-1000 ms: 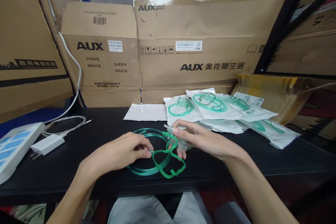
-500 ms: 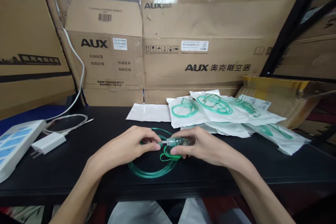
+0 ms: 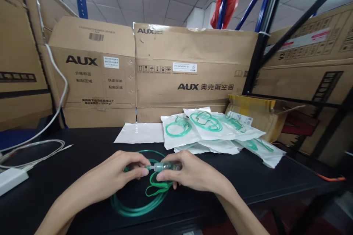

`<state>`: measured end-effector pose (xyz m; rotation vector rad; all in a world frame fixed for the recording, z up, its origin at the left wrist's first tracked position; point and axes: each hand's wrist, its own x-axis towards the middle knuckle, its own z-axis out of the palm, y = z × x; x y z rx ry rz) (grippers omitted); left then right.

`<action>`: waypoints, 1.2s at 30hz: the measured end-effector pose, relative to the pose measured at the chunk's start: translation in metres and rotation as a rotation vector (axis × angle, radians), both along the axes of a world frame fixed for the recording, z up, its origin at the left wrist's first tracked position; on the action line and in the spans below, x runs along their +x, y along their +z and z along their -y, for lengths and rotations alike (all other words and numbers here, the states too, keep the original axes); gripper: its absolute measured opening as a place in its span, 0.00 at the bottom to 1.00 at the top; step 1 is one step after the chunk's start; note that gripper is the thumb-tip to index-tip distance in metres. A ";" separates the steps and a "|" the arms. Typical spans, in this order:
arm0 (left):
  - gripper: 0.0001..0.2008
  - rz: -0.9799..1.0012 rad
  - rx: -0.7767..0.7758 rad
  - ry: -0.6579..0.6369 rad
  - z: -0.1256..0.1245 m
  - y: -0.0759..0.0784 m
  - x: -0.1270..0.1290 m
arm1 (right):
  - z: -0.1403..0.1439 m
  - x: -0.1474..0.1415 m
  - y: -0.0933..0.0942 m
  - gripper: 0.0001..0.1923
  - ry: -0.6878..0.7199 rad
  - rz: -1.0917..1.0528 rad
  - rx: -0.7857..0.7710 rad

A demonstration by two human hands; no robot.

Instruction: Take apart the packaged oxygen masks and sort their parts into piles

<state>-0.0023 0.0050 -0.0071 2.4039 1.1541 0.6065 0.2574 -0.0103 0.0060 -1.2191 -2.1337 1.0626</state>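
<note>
Joining in hand: at centre frame I have both hands meeting over a black table [image 3: 68, 176], working a green tube end toward a small clear plastic fitting.
Left hand: my left hand [image 3: 121, 170] is curled nearly shut, thumb and forefinger pinching the tube tip [image 3: 147, 168] and aiming it rightward at the fitting.
Right hand: my right hand [image 3: 190, 172] is closed around the clear fitting [image 3: 167, 166], fingers wrapped over and under it, holding it just above the tabletop.
Tubing: the green tubing coil [image 3: 132, 209] lies flat on the table below and left of my hands, with a looped green strap [image 3: 156, 189] hanging just beneath the fitting.
Progress, as I judge it: the set is out of its wrapper and the two ends are touching or nearly so; whether the tip is seated inside the fitting I cannot tell, since my fingers cover the joint.
Left to do, as I judge it: pushing the joint home, if it is not already.
Sealed packs: a fanned stack of white pouches [image 3: 215, 132] holding green sets sits right of centre, behind my hands.
Flat pouch: one flat white pouch [image 3: 139, 133] lies left of that stack.
Background: cardboard boxes [image 3: 187, 73] printed AUX fill the upper half.
Far left: a white cable [image 3: 35, 147] and a white charger [image 3: 11, 180].
</note>
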 end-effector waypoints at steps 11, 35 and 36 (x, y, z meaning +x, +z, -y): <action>0.16 -0.004 0.101 0.025 0.000 0.000 0.005 | -0.007 -0.004 -0.011 0.24 0.017 -0.079 -0.019; 0.07 0.097 0.241 0.070 0.006 0.013 0.021 | -0.012 -0.001 -0.009 0.27 0.004 -0.183 -0.063; 0.07 0.107 0.238 0.067 0.007 0.013 0.021 | -0.011 0.000 -0.007 0.26 0.033 -0.195 -0.065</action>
